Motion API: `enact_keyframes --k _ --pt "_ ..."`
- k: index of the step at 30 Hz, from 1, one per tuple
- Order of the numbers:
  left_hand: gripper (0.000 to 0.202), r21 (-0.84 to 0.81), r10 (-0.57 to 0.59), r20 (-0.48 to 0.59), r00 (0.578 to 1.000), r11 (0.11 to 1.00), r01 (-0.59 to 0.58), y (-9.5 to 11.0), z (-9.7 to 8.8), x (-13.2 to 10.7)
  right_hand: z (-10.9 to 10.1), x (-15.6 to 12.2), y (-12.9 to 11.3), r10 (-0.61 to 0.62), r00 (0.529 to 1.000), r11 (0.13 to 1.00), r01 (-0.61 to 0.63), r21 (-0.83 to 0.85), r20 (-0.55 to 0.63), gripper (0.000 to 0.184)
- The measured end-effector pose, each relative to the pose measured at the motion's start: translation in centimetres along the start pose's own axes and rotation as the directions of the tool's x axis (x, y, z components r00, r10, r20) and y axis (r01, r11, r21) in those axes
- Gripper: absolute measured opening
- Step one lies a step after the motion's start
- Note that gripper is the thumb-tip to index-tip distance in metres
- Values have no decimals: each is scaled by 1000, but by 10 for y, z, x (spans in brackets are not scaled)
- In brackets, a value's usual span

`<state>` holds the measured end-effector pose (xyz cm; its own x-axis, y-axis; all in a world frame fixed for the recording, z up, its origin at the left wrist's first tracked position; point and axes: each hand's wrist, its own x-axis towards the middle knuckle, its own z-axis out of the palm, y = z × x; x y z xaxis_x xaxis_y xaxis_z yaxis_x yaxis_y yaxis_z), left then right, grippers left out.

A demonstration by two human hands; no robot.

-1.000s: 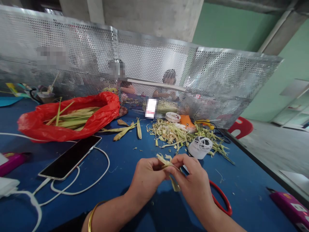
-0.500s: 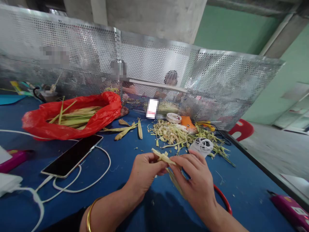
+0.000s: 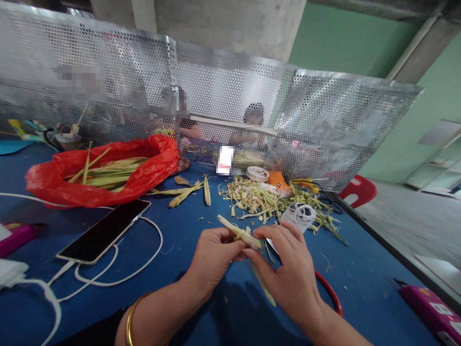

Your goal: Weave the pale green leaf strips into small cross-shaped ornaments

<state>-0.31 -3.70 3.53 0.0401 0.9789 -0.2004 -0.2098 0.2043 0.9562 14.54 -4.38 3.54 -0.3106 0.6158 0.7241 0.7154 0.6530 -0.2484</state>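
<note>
Head view: left hand [image 3: 212, 252] and right hand [image 3: 288, 276] both pinch one leaf strip [image 3: 238, 232], seemingly by fingertips.

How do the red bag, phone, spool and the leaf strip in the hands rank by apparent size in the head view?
1. red bag
2. phone
3. spool and leaf strip: not ranked against each other. The strip is longer but thinner, and nearer the camera.

Blue tbl [image 3: 360, 269] w/ red bag [image 3: 151, 168], phone [image 3: 104, 231], scraps [image 3: 259, 197].
</note>
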Motion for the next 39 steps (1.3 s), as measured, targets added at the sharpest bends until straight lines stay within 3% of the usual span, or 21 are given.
enact_keyframes --k 6,10,13,15,19,23,25,27,31,36,39 --pt "18 -2 -7 -8 1000 1000 7 0 -3 2 -2 2 -1 -59 998 997 60 -40 18 14" --pt "12 47 14 88 996 999 -18 -5 0 -1 0 -2 -1 -49 998 999 49 10 42 13" --pt "11 108 14 128 992 994 -28 -6 1 -2 -3 0 2 49 999 996 -51 79 20 7" --pt "10 159 -11 157 988 987 -14 -7 1 -2 -5 4 6 169 983 969 -180 169 76 12" --pt "10 229 -86 279 957 973 21 -9 0 -3 -4 11 12 280 875 798 -441 410 396 20" --pt "9 283 -97 313 945 959 5 -10 0 -3 -1 11 12 401 745 555 -661 506 534 16" --pt "11 284 -116 341 933 959 15 -10 0 -3 -1 11 11 452 714 438 -700 564 535 18" --pt "13 264 -141 381 914 964 39 -9 -1 -2 0 11 9 487 712 372 -693 618 505 23" --pt "10 247 -142 432 890 968 35 -6 -1 -4 2 12 7 498 731 362 -664 654 467 31" --pt "10 343 -164 488 857 939 -16 -3 0 -11 6 13 9 538 729 360 -652 667 423 31" --pt "8 341 -197 493 847 940 20 -3 0 -12 6 14 9 577 722 342 -638 690 381 28"
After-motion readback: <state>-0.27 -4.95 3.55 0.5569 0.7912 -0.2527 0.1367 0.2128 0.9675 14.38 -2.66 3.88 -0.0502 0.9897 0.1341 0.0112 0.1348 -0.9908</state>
